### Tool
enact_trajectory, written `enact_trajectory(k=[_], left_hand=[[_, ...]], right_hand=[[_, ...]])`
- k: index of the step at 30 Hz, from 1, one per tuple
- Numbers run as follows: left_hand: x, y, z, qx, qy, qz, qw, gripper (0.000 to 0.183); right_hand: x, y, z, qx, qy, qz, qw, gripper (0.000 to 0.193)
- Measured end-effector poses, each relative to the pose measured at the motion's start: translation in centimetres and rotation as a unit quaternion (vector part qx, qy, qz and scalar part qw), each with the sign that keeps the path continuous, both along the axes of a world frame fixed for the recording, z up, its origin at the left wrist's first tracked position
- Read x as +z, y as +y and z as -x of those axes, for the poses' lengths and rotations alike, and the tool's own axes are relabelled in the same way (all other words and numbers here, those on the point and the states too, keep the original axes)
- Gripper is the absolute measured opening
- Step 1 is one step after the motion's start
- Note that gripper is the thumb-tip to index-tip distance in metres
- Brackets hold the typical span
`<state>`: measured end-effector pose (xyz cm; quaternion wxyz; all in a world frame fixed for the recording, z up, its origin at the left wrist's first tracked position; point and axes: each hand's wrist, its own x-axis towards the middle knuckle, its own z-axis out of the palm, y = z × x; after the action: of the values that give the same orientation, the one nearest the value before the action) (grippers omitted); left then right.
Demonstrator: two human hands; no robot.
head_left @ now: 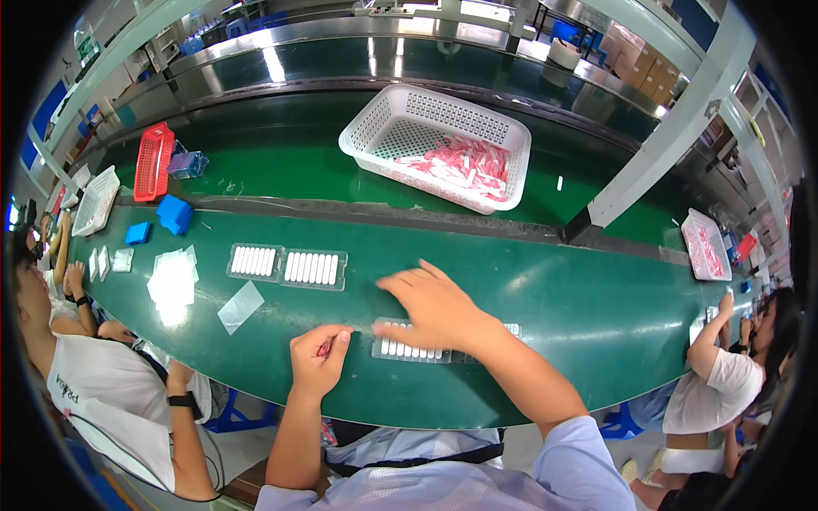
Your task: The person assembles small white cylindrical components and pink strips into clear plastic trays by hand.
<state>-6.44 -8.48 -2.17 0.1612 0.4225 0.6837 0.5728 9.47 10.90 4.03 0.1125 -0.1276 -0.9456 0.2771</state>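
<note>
My left hand (319, 361) is closed in a fist above the green table. A bit of something dark pink shows between its fingers, too small to name. My right hand (433, 308) reaches leftward with its fingers stretched out and slightly blurred. Beneath it lies a clear plastic tray (412, 358) with a row of white tubes, partly hidden by the hand and forearm. To the upper left, a clear tray (342, 284) and another clear tray (231, 273) sit side by side, each holding a row of white tubes.
A white perforated basket (362, 156) of pink and white pieces stands beyond the dark ledge, left of a white post (660, 153). Clear sheets (241, 307), blue blocks (175, 214) and a red basket (153, 162) lie leftward. People sit on both sides.
</note>
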Motion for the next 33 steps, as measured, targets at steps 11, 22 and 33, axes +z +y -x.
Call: enact_trajectory(k=[11, 22, 33], left_hand=[[0.0, 0.1, 0.0, -0.011, 0.025, -0.015, 1.0, 0.007], [-0.8, -0.5, 1.8, -0.043, -0.364, -0.144, 0.919, 0.022], [0.4, 0.0, -2.3, -0.16, -0.7, -0.069, 0.692, 0.047]], right_hand=[[-0.9, 0.4, -4.1, -0.089, -0.065, -0.067, 0.992, 0.073], [-3.0, 5.3, 1.7, -0.053, -0.033, -0.023, 0.998, 0.077], [0.3, -1.5, -0.4, -0.001, 0.126, -0.005, 0.992, 0.053]])
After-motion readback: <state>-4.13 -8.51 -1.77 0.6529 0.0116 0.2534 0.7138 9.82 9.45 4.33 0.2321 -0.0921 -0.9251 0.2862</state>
